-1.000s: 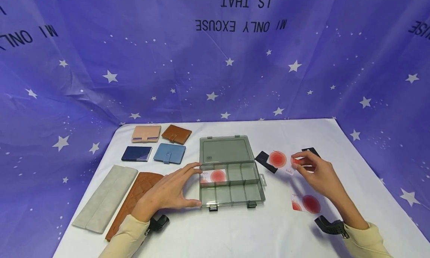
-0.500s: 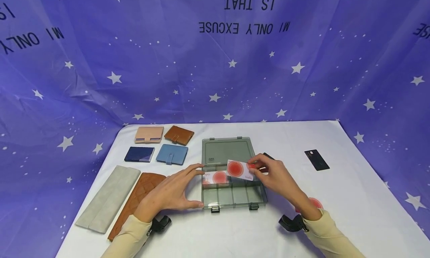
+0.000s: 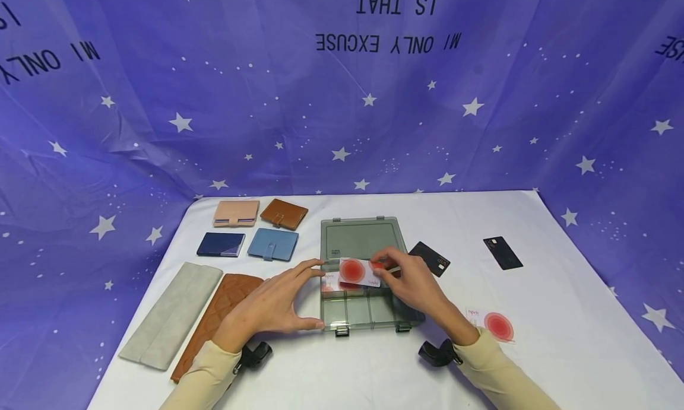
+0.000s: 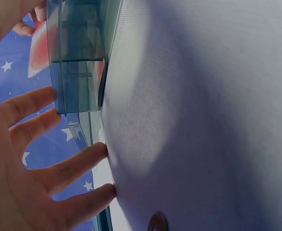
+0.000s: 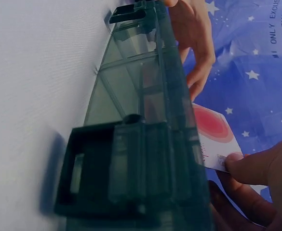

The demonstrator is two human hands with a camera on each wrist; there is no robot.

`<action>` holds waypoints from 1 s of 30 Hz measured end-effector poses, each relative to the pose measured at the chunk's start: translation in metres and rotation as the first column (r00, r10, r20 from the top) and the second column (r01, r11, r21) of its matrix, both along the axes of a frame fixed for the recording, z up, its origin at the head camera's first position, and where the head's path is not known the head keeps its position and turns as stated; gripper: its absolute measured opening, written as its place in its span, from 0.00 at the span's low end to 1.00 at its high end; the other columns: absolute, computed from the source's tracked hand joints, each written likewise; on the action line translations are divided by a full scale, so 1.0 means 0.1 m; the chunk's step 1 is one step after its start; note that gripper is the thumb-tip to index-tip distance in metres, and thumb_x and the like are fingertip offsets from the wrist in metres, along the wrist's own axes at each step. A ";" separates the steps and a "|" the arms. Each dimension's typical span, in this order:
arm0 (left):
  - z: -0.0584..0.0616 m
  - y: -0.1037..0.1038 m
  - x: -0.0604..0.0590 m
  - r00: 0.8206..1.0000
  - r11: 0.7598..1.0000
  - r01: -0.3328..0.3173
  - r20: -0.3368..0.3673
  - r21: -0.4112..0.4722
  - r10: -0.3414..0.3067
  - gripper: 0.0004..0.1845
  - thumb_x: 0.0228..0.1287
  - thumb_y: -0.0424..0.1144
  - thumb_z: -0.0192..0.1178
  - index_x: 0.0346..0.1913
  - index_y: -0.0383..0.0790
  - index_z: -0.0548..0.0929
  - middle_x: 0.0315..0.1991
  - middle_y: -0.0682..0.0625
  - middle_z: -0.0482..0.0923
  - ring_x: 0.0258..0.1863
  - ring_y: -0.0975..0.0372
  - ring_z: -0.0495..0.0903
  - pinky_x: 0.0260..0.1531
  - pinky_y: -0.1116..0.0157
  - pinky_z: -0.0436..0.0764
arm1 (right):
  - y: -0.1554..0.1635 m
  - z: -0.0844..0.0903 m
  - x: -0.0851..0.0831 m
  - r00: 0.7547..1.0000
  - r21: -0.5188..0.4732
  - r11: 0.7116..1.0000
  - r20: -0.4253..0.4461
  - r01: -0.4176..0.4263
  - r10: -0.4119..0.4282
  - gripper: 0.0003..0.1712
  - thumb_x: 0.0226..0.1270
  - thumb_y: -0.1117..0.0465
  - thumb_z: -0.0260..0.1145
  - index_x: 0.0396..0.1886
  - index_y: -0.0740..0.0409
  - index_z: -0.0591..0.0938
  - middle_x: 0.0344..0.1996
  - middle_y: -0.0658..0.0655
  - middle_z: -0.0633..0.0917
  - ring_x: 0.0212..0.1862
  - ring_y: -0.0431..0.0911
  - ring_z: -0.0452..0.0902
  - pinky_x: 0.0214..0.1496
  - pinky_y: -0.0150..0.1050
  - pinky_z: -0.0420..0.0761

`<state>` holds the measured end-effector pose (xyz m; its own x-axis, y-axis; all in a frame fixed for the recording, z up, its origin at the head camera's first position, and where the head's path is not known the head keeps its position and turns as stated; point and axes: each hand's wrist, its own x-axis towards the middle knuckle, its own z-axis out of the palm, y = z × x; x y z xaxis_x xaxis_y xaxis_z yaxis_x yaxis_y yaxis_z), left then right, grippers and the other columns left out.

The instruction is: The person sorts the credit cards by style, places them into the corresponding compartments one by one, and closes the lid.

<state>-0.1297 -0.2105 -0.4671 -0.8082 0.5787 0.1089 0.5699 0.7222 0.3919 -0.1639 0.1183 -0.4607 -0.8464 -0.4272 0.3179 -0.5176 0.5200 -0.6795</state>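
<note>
A smoky clear compartment box (image 3: pixel 369 312) lies open mid-table, its lid (image 3: pixel 360 237) flat behind it. My right hand (image 3: pixel 411 282) pinches a white card with a red circle (image 3: pixel 359 272) just above the box's back-left compartment, where another such card (image 3: pixel 330 286) lies. My left hand (image 3: pixel 269 303) rests with spread fingers against the box's left side, thumb at the front corner. The left wrist view shows those straight fingers (image 4: pixel 39 144) by the box wall (image 4: pixel 78 57). In the right wrist view the card (image 5: pixel 213 134) is pinched over the box (image 5: pixel 145 144).
Two black cards (image 3: pixel 430 257) (image 3: pixel 502 253) and another red-circle card (image 3: pixel 491 323) lie right of the box. Small wallets, pink (image 3: pixel 236 213), brown (image 3: pixel 284 213), navy (image 3: pixel 221 244) and blue (image 3: pixel 272 244), sit at back left. A grey long wallet (image 3: pixel 171 315) and a brown quilted one (image 3: pixel 219 306) lie at front left.
My right hand lifted a red-circle card from the right of the box and carried it left over the back-left compartment. The left hand stayed at the box's left side.
</note>
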 end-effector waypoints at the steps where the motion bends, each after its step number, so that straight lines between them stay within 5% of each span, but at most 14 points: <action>1: 0.00 0.00 0.00 1.000 1.000 -0.001 0.002 0.000 0.001 0.52 0.53 0.72 0.76 0.77 0.51 0.73 0.82 0.53 0.64 0.73 0.52 0.76 0.66 0.49 0.80 | -0.02 -0.01 0.00 1.000 0.010 1.000 -0.002 0.000 0.000 0.13 0.71 0.66 0.77 0.51 0.49 0.87 0.40 0.47 0.92 0.43 0.42 0.90 0.44 0.37 0.90; 17: -0.01 -0.01 0.00 1.000 1.000 -0.006 0.006 -0.004 0.006 0.53 0.53 0.73 0.76 0.78 0.52 0.72 0.82 0.53 0.63 0.74 0.53 0.74 0.67 0.50 0.79 | -0.16 -0.12 0.10 1.000 0.227 0.974 -0.017 0.029 -0.026 0.14 0.77 0.57 0.72 0.59 0.45 0.89 0.51 0.45 0.91 0.45 0.40 0.87 0.47 0.44 0.86; 23: -0.01 -0.02 0.00 1.000 1.000 0.000 0.004 0.011 0.000 0.52 0.53 0.73 0.77 0.77 0.52 0.72 0.82 0.54 0.64 0.74 0.54 0.75 0.68 0.51 0.79 | -0.24 -0.14 0.14 0.998 0.290 0.955 -0.035 0.053 -0.044 0.18 0.80 0.51 0.69 0.63 0.49 0.88 0.46 0.49 0.87 0.44 0.44 0.85 0.43 0.44 0.83; 30: -0.01 -0.02 -0.01 1.000 1.000 0.002 -0.006 0.004 -0.002 0.53 0.53 0.74 0.75 0.77 0.51 0.73 0.82 0.55 0.64 0.73 0.53 0.75 0.66 0.51 0.80 | -0.28 -0.14 0.17 0.999 0.351 0.936 -0.034 0.023 -0.012 0.22 0.82 0.49 0.66 0.69 0.50 0.85 0.56 0.55 0.87 0.58 0.53 0.86 0.56 0.55 0.85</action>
